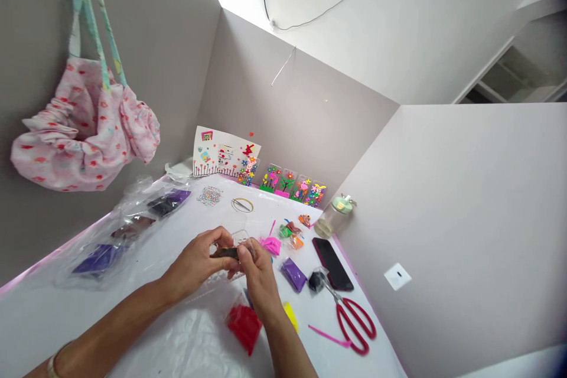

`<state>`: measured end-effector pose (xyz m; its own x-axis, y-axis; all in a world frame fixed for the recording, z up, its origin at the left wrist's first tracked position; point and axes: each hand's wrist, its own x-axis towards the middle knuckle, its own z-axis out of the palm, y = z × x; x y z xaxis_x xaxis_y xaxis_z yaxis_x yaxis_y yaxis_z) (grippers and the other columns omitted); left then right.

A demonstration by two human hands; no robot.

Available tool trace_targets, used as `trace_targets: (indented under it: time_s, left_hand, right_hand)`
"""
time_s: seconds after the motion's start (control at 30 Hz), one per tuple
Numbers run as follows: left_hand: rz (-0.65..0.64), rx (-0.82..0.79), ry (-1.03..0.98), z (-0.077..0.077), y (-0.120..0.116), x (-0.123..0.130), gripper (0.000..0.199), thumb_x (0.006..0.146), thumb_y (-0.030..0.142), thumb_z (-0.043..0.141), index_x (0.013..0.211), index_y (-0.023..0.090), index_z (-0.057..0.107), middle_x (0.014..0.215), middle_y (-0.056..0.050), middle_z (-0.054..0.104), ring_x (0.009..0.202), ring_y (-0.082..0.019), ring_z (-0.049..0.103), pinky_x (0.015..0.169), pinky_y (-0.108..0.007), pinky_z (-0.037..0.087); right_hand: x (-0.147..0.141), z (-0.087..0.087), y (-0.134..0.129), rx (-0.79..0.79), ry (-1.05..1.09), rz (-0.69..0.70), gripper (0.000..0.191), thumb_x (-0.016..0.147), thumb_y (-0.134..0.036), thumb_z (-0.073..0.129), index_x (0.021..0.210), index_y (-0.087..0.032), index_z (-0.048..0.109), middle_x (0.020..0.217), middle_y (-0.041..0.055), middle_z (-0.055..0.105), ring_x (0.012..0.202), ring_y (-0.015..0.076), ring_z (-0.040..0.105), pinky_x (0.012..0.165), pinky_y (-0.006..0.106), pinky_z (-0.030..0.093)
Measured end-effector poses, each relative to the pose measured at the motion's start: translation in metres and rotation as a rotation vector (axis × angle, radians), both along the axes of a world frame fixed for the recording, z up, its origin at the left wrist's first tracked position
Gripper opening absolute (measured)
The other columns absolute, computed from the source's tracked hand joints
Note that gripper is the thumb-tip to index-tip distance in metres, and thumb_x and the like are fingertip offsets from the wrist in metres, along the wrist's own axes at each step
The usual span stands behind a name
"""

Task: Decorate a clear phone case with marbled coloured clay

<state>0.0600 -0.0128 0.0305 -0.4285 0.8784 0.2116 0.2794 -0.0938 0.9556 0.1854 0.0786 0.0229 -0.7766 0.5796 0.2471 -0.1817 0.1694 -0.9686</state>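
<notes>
Both hands meet over the middle of the white table. My left hand (201,257) has its fingers pinched on one end of a small dark brown piece (228,253). The thumb of my right hand (258,271) presses on the other end of that piece. A clear plastic case (240,236) shows behind and between the fingers, partly hidden by them. Just right of my right hand are a pink clay lump (271,245) and a purple clay packet (293,274). Below it lies a red clay packet (245,326), with a yellow packet (290,316) beside the wrist.
Red-handled scissors (354,322), a black phone (333,264), a pink tool (328,336) and a lidded jar (334,215) stand or lie right. Plastic bags of clay (100,260) cover the left. Decorated cases (287,182) line the back; a cloth bag (88,130) hangs left.
</notes>
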Motion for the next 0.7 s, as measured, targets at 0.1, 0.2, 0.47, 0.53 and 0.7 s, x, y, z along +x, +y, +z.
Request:
trace_targets:
  time_s: [0.1, 0.2, 0.47, 0.53, 0.7]
  left_hand:
    - [-0.004, -0.023, -0.042, 0.004, -0.002, 0.003, 0.016, 0.074, 0.03, 0.064, 0.068, 0.021, 0.052, 0.064, 0.004, 0.06, 0.066, -0.017, 0.057, 0.064, -0.026, 0.043]
    - [0.003, -0.032, -0.025, 0.004, -0.005, 0.001, 0.02, 0.077, 0.036, 0.063, 0.068, 0.021, 0.053, 0.063, 0.004, 0.061, 0.062, -0.016, 0.056, 0.059, -0.025, 0.041]
    - [-0.061, 0.005, -0.078, -0.004, 0.0, 0.006, 0.021, 0.076, 0.037, 0.065, 0.078, 0.022, 0.051, 0.068, 0.005, 0.062, 0.064, -0.016, 0.058, 0.056, -0.024, 0.04]
    - [-0.061, 0.003, -0.106, -0.004, 0.0, 0.01, 0.022, 0.074, 0.034, 0.067, 0.075, 0.023, 0.048, 0.065, 0.005, 0.066, 0.063, -0.017, 0.059, 0.054, -0.024, 0.039]
    - [-0.055, -0.009, -0.091, -0.001, -0.004, 0.009, 0.024, 0.082, 0.039, 0.059, 0.069, 0.022, 0.049, 0.061, 0.003, 0.067, 0.053, -0.014, 0.054, 0.05, -0.024, 0.035]
  right_hand:
    - [0.0, 0.0, -0.002, 0.064, -0.017, -0.023, 0.034, 0.092, -0.049, 0.05, 0.077, -0.019, 0.055, 0.069, -0.0004, 0.055, 0.065, 0.0138, 0.055, 0.062, 0.026, 0.046]
    - [0.001, 0.0, -0.002, 0.067, -0.023, -0.021, 0.036, 0.093, -0.052, 0.047, 0.079, -0.019, 0.056, 0.072, 0.0003, 0.056, 0.066, 0.0144, 0.056, 0.064, 0.026, 0.047]
    - [0.003, 0.0, -0.004, 0.074, -0.038, -0.085, 0.045, 0.093, -0.06, 0.038, 0.074, -0.021, 0.052, 0.069, -0.0002, 0.051, 0.063, 0.0147, 0.053, 0.058, 0.026, 0.045]
    - [0.003, 0.001, -0.005, 0.123, -0.047, -0.086, 0.046, 0.095, -0.059, 0.036, 0.071, -0.022, 0.05, 0.066, -0.0004, 0.05, 0.064, 0.0151, 0.051, 0.06, 0.026, 0.044]
    - [0.002, -0.003, -0.007, 0.09, -0.051, -0.037, 0.043, 0.096, -0.056, 0.034, 0.075, -0.022, 0.048, 0.07, -0.0006, 0.05, 0.064, 0.0145, 0.052, 0.063, 0.028, 0.044]
